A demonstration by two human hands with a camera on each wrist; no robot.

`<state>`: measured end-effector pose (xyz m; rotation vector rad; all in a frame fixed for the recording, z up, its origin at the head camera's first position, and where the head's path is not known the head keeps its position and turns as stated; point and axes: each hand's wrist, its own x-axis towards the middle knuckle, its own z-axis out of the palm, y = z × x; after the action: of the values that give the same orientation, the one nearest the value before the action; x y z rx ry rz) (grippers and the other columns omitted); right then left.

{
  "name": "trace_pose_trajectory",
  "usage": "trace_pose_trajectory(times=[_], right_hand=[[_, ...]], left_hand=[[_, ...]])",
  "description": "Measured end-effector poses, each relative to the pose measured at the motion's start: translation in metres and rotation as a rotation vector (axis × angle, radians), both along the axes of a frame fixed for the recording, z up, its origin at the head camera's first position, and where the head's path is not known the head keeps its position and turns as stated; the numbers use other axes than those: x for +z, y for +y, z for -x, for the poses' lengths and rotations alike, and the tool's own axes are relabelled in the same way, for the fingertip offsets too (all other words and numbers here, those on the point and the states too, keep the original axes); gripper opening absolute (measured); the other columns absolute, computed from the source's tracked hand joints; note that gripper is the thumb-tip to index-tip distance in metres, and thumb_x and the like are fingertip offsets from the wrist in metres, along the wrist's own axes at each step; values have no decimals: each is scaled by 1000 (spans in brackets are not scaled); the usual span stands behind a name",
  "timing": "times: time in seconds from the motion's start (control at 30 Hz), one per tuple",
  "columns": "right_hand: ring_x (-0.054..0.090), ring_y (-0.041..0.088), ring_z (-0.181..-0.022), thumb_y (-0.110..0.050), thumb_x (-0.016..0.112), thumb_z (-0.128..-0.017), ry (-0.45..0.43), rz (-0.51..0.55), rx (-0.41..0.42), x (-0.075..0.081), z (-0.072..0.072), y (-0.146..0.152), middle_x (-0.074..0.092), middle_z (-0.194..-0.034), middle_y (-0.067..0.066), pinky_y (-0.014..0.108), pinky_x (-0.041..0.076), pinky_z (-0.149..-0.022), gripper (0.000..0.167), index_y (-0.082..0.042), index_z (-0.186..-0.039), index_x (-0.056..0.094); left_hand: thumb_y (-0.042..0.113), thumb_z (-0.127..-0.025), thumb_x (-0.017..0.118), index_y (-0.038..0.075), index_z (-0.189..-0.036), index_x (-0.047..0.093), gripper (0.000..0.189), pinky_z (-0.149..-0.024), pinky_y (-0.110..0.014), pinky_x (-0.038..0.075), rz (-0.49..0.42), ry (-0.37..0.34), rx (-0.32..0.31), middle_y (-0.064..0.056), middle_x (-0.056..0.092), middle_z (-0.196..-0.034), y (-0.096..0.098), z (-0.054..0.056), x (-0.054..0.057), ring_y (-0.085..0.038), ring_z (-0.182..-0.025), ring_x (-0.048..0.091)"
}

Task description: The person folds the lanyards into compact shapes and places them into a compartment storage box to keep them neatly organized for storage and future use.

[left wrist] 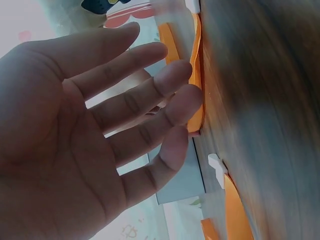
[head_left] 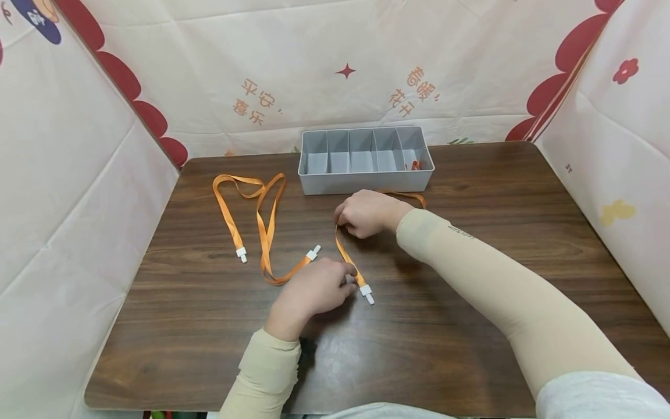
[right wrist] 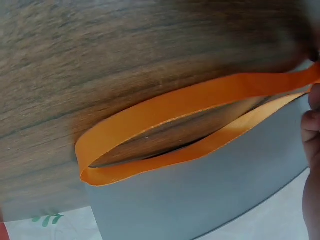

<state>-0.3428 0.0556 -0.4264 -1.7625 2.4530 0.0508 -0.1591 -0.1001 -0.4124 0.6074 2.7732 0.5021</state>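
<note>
My right hand [head_left: 369, 214] pinches an orange lanyard [head_left: 346, 253] between thumb and fingers, just in front of the grey divided box. From the pinch, one part slants down to a white clip [head_left: 366, 293] on the table. A loop of the strap [right wrist: 150, 125] extends right along the box front in the right wrist view, where the fingertips [right wrist: 312, 125] show at the edge. My left hand [head_left: 319, 285] hovers beside the clip end, its fingers [left wrist: 145, 110] spread and loosely bent, palm bare in the left wrist view.
More orange lanyard strap [head_left: 266, 233] lies looped on the table at left, with two white clips [head_left: 241, 255]. The grey box [head_left: 361, 183] has several compartments; a small orange-red piece [head_left: 416, 166] sits in the rightmost. Printed cloth [head_left: 345, 35] walls the table at back and sides.
</note>
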Motion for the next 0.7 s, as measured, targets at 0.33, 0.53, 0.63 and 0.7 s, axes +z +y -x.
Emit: trace_pose_trajectory(times=[0.33,0.53,0.63,0.7], right_hand=[[68,21,-74,-6,66,-100,-14,104,-11,-9,-4,-2,72,-84,-3,42,58,-71,8,-13,-97,63],[74,21,-84,-6,66,-100,-15,49,-29,-6,-5,-4,79,-94,-3,44,61,-79,14,-15,-96,75],[73,23,-84,-8,66,-102,6,30,-13,-4,-5,-3,76,-99,-2,43,61,-78,16,-16,-97,79],[71,24,-79,-9,67,-102,28,31,1,-2,-6,-3,71,-99,1,43,61,-75,17,-17,-98,81]], left_hand=[[25,-104,67,17,-126,77,25,-93,-42,60,-10,-22,-9,-2,80,-122,-4,2,1,-21,-111,75],[26,-104,68,20,-126,77,25,-87,-39,60,-4,-25,-7,2,81,-116,-5,3,0,-18,-106,75],[26,-103,68,21,-126,77,25,-82,-38,59,3,-25,1,5,81,-105,-6,3,1,-16,-101,75],[26,-103,68,21,-126,77,25,-80,-37,59,7,-25,5,6,80,-100,-7,4,1,-15,-98,75]])
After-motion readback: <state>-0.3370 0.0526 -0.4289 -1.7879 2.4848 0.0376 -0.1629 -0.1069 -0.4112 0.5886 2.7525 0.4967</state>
